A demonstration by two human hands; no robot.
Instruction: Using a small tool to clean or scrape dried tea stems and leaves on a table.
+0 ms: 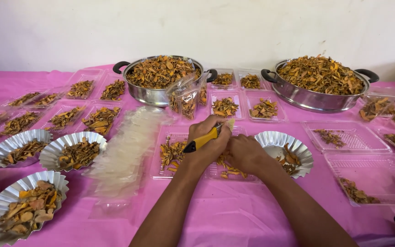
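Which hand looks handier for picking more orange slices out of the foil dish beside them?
Probably the right hand: it lies next to the foil dish and seems free, whereas the left hand grips a yellow-handled cutter.

At my twelve o'clock, glossy steel pans (pixel 318 98); clear shiny plastic trays (pixel 353 137) at three; crinkled foil dishes (pixel 12 144) at nine; smooth pink cloth (pixel 225 215) beneath.
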